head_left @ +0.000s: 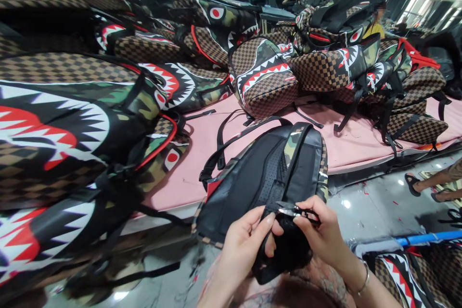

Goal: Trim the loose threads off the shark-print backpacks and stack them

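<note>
A backpack (238, 202) lies back side up at the near edge of the pink table, its black padded panel and camouflage-trimmed shoulder straps showing. My left hand (249, 236) is closed, pinching a black strap (270, 204) of this backpack between thumb and fingers. In my right hand (321, 226) is a small pair of thread snips (288, 209), held with the metal blades pointing left, close to the strap and my left fingertips. A loose black part of the backpack hangs below both hands. Whether the blades touch a thread is too small to tell.
Shark-mouth checkered backpacks (267, 82) are heaped along the pink table (195, 154), with a large pile (46, 130) close on the left. At lower right, more bags sit beside a blue rail (429, 238). A person's feet (418, 185) show at right; others sit farther back.
</note>
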A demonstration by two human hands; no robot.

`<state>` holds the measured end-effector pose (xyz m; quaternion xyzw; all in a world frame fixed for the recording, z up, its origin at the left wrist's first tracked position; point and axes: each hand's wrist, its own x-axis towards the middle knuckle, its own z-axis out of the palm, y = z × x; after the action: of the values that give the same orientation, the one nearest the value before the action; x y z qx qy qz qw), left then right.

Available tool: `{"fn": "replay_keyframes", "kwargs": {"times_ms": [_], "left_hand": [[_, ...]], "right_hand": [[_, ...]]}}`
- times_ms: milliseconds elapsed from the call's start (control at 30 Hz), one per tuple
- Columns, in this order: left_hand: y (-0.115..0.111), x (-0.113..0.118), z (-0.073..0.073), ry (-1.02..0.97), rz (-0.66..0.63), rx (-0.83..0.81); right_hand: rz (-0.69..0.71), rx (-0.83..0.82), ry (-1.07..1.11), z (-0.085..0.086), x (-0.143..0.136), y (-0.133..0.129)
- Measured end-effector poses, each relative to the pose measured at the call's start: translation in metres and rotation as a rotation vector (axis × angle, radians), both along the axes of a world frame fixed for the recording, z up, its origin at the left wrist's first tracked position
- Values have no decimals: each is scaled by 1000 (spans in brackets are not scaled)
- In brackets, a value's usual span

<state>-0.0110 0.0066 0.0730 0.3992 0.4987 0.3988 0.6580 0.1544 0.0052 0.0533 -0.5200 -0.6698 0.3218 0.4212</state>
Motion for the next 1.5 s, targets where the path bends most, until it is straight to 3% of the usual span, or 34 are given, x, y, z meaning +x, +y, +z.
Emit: {"fn": "replay_keyframes", "kwargs": {"times_ms": [167,300,400,467,533,667,733,833,967,1100,1233,1400,1500], "left_hand": [[0,0,0,-68,1,-21],[1,-1,-1,-556,-37,-204],[-1,2,-5,-865,-192,-347],[-4,8,-9,-924,-319,-411],[-7,14,-12,-825,-302,-413],[-13,15,-14,-361,84,-242],[-13,12,-14,-188,173,-213],[-10,6,-12,-135,220,-261],[-6,6,-5,-195,320,-286],[-3,6,-1,-197,335,-245],[-3,6,-8,-171,258,-202],[-4,5,-16,-109,198,-153],[-2,-3,-15,-96,142,-117]], "right_hand": [[91,58,-70,1,0,0],[5,-80,223,-6,-1,3],[-34,-262,507,-10,-6,12],[-12,-357,577,-11,-10,19],[-22,-412,606,-9,-14,24],[-42,-416,604,-5,-17,29],[-45,-382,528,-4,-18,28],[-99,-269,402,-7,-16,22],[-126,28,77,-16,1,11],[15,264,-227,-21,16,1],[67,307,-346,-19,16,1],[93,295,-368,-11,10,8],[116,232,-209,-7,12,5]]}}
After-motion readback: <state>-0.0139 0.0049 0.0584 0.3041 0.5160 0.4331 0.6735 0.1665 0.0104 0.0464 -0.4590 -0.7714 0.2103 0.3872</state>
